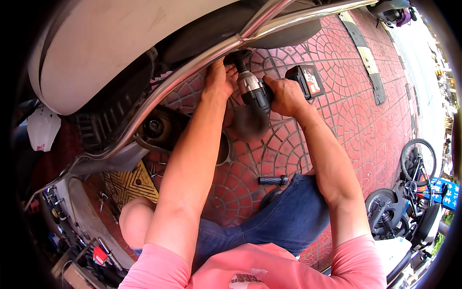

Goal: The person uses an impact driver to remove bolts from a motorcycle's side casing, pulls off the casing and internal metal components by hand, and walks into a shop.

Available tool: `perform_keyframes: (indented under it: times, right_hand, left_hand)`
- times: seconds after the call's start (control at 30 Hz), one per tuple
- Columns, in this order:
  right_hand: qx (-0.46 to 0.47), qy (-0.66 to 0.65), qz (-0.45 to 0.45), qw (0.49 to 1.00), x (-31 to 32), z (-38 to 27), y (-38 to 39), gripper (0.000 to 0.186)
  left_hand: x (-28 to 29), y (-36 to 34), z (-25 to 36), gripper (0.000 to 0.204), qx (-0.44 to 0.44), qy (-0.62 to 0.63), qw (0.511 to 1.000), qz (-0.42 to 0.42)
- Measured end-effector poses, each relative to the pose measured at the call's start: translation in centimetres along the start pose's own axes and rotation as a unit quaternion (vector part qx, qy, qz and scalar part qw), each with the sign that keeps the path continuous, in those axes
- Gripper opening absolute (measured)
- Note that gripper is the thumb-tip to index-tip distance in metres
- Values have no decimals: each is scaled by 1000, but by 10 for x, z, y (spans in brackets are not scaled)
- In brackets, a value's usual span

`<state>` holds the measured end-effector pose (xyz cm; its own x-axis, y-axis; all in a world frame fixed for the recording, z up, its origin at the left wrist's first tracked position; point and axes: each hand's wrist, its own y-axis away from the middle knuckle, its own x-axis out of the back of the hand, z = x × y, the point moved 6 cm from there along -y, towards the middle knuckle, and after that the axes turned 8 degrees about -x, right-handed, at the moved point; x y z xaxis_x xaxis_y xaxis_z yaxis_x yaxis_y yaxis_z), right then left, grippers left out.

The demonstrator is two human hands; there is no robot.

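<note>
My right hand [288, 96] is closed round the handle of a cordless impact wrench [251, 86], with a black and silver body and a black battery at its foot. The wrench's nose points away from me, toward a dark part [238, 56] under the chrome bar [192, 62] of a white scooter [91, 43]. Beside that nose is my left hand [221, 81], its visible fingers apart and slightly bent. Its thumb side goes up against the dark underside, where the bar and shadow hide the fingertips. A blurred dark round shape [250, 121] shows below the wrench.
On the red patterned paving [337, 125] lies a black handlebar grip [273, 180]. Small metal bolts [154, 172] are near a yellow ribbed plate [132, 183]. A dark open scooter housing [161, 126] sits left of my left forearm. Parked bikes [418, 161] stand at the right.
</note>
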<state>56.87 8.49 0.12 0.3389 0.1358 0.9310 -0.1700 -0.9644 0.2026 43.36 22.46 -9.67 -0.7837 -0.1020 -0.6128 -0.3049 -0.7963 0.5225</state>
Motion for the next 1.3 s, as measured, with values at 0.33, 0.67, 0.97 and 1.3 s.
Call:
perform_keyframes:
  times: [0.33,0.67,0.97,1.3]
  right_hand:
    - [34,-27,124,991,0,-1,8,37]
    - [44,8,106,993,3,0,6,29]
    - [35,11,79,996,2,-2,0,20]
    - [34,-6,70,997,0,4,-3,24]
  left_hand:
    - [-10,9,3,78,4,-15,999,-28]
    - [-3,-1,-8,75,16,10,999,-35]
    - [-4,1,-7,70,-21,-26,998,-54]
    - [-14,12,-4,75,-26,-20,999,-36]
